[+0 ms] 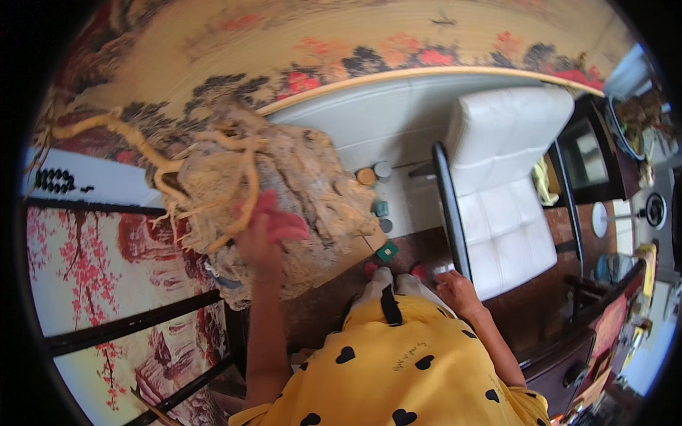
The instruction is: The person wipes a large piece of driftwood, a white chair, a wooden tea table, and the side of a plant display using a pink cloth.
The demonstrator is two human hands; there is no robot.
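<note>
My left hand (pixel 258 242) holds a pink cloth (pixel 282 221) against a large rugged piece of rock or driftwood (pixel 314 181). Pale bare roots or branches (pixel 248 175) spread over its surface, one running right beside the hand. The hand is somewhat blurred. Low beside the armrest of a white chair hangs my right hand (pixel 457 290), its fingers loosely bent; whether a thing lies between them cannot be told.
A white padded chair (pixel 501 197) with black armrests stands at the right. Several small round containers (pixel 382 171) and a green box (pixel 387 251) are on the floor by the rock. Painted panels (pixel 90 255) with dark frames stand at the left.
</note>
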